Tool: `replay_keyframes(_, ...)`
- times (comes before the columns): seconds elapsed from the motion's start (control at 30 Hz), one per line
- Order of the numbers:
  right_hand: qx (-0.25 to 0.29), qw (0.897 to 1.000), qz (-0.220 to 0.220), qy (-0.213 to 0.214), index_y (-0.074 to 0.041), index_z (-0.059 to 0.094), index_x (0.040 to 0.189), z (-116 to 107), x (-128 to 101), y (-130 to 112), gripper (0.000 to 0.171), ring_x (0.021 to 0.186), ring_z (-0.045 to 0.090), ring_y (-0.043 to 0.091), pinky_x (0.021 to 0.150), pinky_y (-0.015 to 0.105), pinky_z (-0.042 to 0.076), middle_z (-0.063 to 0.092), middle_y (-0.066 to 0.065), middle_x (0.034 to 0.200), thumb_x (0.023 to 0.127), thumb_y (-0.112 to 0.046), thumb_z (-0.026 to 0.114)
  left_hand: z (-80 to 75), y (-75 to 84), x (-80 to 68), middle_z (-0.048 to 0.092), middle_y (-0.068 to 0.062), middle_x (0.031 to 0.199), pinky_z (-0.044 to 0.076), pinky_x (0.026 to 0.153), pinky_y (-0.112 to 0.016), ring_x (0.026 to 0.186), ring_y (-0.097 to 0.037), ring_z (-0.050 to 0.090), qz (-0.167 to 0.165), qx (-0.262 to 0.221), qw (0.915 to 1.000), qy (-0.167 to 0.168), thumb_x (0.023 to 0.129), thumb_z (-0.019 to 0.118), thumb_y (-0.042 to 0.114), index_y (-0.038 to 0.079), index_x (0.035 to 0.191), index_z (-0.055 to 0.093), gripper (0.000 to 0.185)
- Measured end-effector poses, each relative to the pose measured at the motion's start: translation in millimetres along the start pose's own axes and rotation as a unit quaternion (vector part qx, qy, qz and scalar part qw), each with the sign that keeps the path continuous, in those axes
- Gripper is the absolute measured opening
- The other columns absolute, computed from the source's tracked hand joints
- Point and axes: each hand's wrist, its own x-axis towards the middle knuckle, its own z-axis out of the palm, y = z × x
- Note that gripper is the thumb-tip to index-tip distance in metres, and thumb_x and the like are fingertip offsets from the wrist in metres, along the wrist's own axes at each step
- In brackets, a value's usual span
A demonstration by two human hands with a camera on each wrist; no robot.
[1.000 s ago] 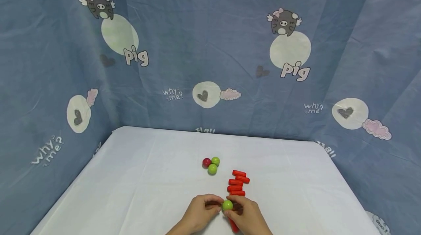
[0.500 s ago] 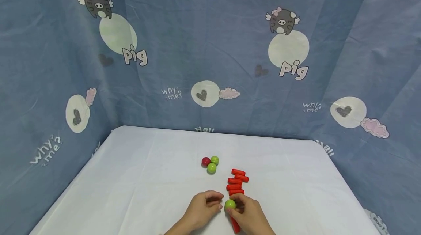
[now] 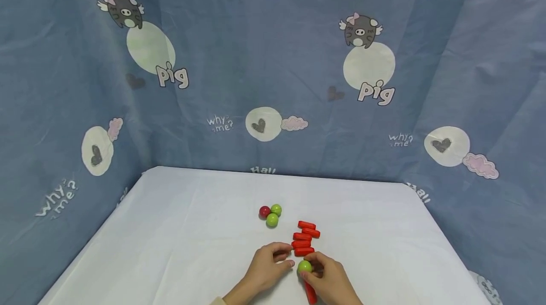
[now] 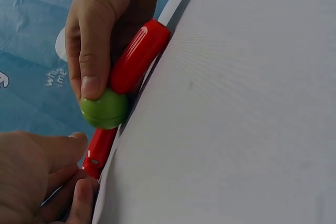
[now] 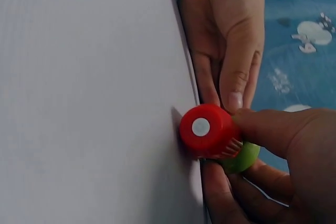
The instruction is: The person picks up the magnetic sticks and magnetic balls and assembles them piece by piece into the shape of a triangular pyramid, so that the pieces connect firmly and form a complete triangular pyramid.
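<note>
Near the worktop's (image 3: 179, 229) front edge, the right hand (image 3: 330, 279) pinched a green ball (image 3: 304, 267) and a red cylinder (image 3: 310, 292) between curled thumb and fingers. The left hand (image 3: 268, 267) lay just beside the ball, fingers loosely bent, gripping nothing. A row of red cylinders (image 3: 304, 238) lay just behind the hands; three balls (image 3: 270, 215) sat toward the worktop's centre.

right hand (image 3: 328, 279) fingers curled, pinching; left hand (image 3: 268, 267) relaxed, beside it.
</note>
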Motion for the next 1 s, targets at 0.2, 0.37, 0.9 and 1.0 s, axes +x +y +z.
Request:
replay_keyframes(0.2,-0.005,1.0,0.013,-0.001,-0.007,0.069,0.114,-4,0,3,0.035,0.083,0.063,0.013,0.069,0.026,0.054,0.069,-0.003,0.092,0.089,-0.028,0.079,1.0,-1.7,3.6,0.074,-0.01,0.114,0.059,0.088,-0.029,0.105,-0.024,0.073,0.002,0.016,0.9998,0.014,0.085,0.082,0.012,0.005,0.115,0.073,0.033)
replay_keyframes(0.37,-0.013,1.0,0.017,0.005,-0.007,0.069,0.115,-6,1,6,0.037,0.084,0.064,0.012,0.071,0.029,0.054,0.071,-0.002,0.094,0.089,-0.031,0.079,4.0,-0.8,7.1,0.075,-0.011,0.114,0.059,0.088,-0.029,0.103,-0.024,0.073,0.014,0.026,0.9993,0.023,0.084,0.083,0.012,0.004,0.115,0.073,0.034)
replay_keyframes(0.9,-0.014,0.999,0.037,0.017,-0.008,0.069,0.115,-8,0,7,0.037,0.086,0.064,0.012,0.075,0.032,0.055,0.07,-0.003,0.095,0.088,-0.032,0.08,10.9,-0.2,17.5,0.074,-0.008,0.11,0.059,0.086,-0.027,0.098,-0.017,0.072,0.042,0.055,0.9975,0.013,0.08,0.085,0.01,0.004,0.112,0.073,0.035)
replay_keyframes(1.0,-0.022,0.999,0.037,0.024,-0.009,0.07,0.115,-10,-1,6,0.037,0.087,0.063,0.013,0.075,0.031,0.054,0.07,-0.003,0.095,0.088,-0.032,0.08,11.8,0.1,21.1,0.073,-0.007,0.111,0.059,0.086,-0.027,0.098,-0.015,0.071,0.044,0.069,0.9967,0.005,0.08,0.086,0.01,0.006,0.112,0.073,0.035)
